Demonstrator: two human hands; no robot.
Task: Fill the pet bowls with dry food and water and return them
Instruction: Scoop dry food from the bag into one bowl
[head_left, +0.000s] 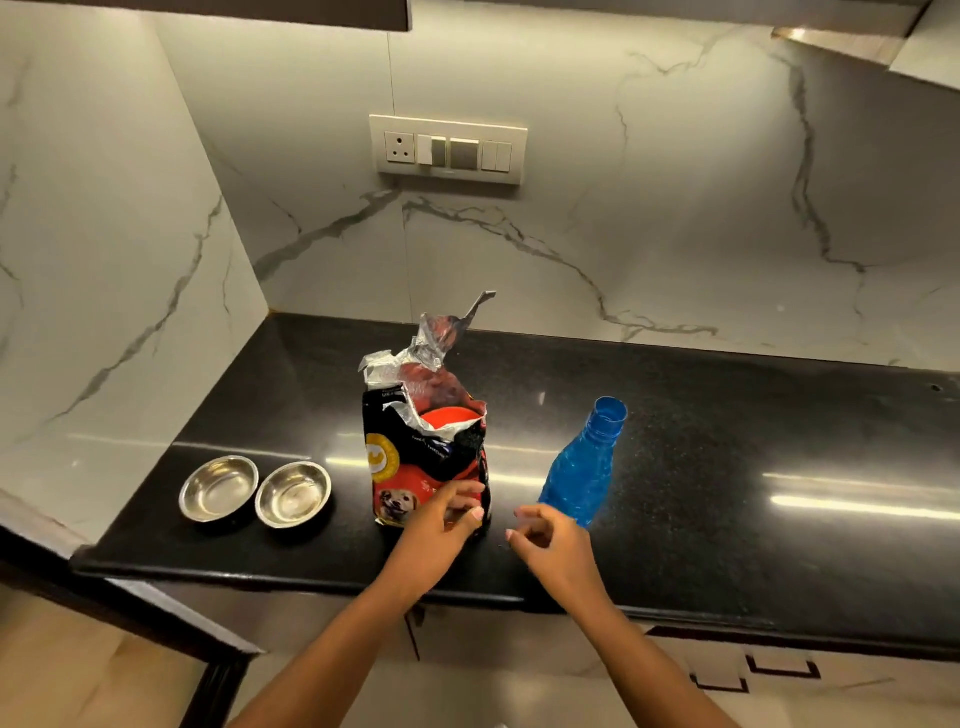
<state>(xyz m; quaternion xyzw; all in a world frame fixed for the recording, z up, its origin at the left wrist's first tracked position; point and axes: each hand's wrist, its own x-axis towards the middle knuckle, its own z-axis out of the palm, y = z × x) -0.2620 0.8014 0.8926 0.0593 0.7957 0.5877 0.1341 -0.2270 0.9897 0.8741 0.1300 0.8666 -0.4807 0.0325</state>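
Two empty steel bowls stand side by side on the black counter, the left bowl (219, 488) and the right bowl (293, 494). An open red and black dog food bag (423, 447) stands upright to their right, its torn top sticking up. My left hand (448, 519) touches the bag's lower front, fingers apart and not closed around it. A blue plastic water bottle (582, 467) with no cap stands to the right of the bag. My right hand (550, 540) hovers just in front of the bottle's base, fingers loosely curled, holding nothing.
The black counter (727, 467) runs right along a marble wall and ends at a marble side wall on the left. A switch panel (448, 149) sits on the back wall. Cabinet drawers (779, 670) lie below the counter's front edge.
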